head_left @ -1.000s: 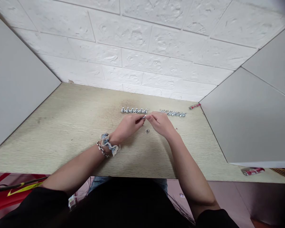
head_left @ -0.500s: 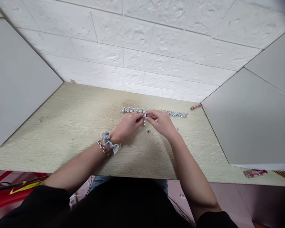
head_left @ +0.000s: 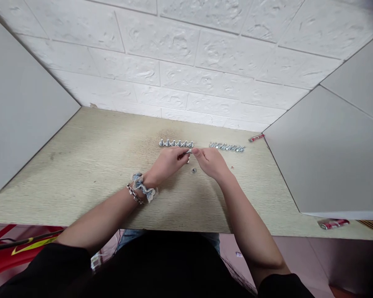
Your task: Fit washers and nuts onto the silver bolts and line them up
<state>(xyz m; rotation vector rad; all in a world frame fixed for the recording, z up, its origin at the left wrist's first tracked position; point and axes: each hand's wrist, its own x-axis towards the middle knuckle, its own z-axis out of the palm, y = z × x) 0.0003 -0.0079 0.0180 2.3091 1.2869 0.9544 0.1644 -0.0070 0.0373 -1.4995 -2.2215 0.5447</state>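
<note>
My left hand [head_left: 169, 162] is closed in a pinch around a small silver bolt [head_left: 189, 152], most of it hidden by the fingers. At the bolt's right end is my right hand [head_left: 210, 162], its thumb and curled fingers pressed together there. Just below the fingertips a small metal piece [head_left: 188, 161] shows partly. A round metal nut with a wide flange [head_left: 194, 170] lies on the table nearer me. Behind my left hand several bolts [head_left: 174, 143] stand upright in a row on round bases. Farther right, several more bolts [head_left: 226, 147] lie tilted in a line.
The pale wooden table [head_left: 105, 140] meets a white brick-patterned wall [head_left: 180, 74]. Grey panels stand at the left [head_left: 27, 111] and right [head_left: 329, 157]. A red battery [head_left: 256, 138] lies by the right panel, another red battery [head_left: 333, 224] near the front edge.
My right hand has rolled over at the bolt, its thumb now on top and its fingers more curled. My left hand stays nearly in place. The view has shifted slightly.
</note>
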